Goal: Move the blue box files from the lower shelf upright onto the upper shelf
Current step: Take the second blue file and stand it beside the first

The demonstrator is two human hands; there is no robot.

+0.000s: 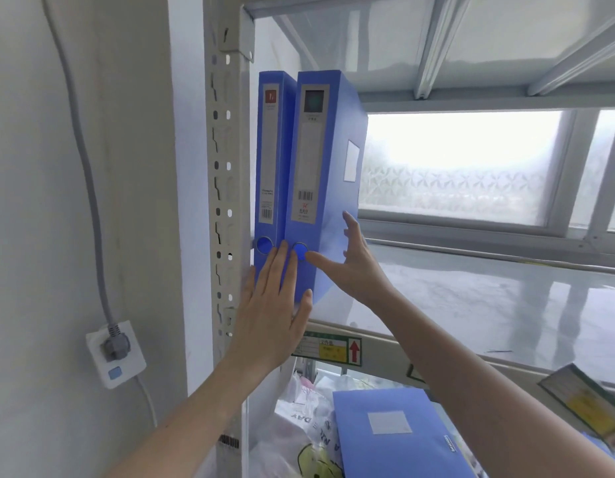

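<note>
Two blue box files stand upright at the left end of the upper shelf (471, 305), spines toward me. The left file (269, 157) leans against the shelf post. The right file (319, 167) stands beside it, touching it. My left hand (271, 315) lies flat against the lower spines of both files, fingers spread. My right hand (354, 263) is open, thumb near the right file's spine hole and fingers along its right side. A third blue box file (395, 432) lies flat on the lower shelf below.
A perforated metal post (223, 188) rises left of the files. Plastic bags (299, 426) fill the lower shelf's left part. A wall socket with a grey plug (114, 353) sits on the left wall. A frosted window (464, 167) is behind the shelf.
</note>
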